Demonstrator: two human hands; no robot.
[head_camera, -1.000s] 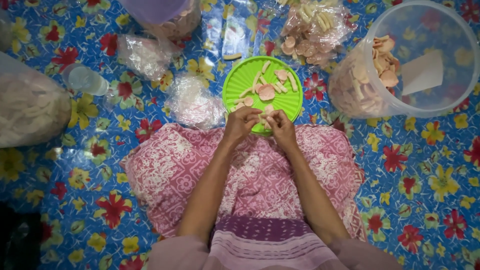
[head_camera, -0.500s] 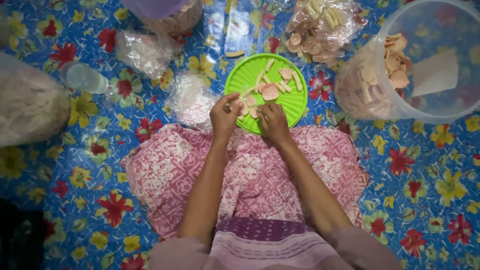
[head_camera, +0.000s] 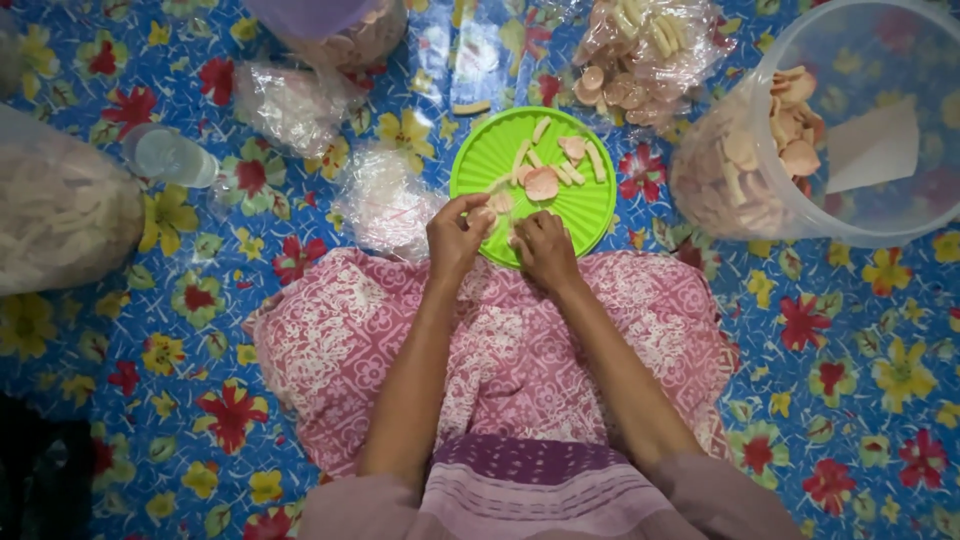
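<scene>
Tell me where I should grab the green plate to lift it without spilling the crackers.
Probably best by the rim of the green plate, one side each, from left and right. The plate lies flat on the floral mat, its rim is bare there, and the crackers sit near the middle. The left hand and right hand already hover at its near edge.
</scene>
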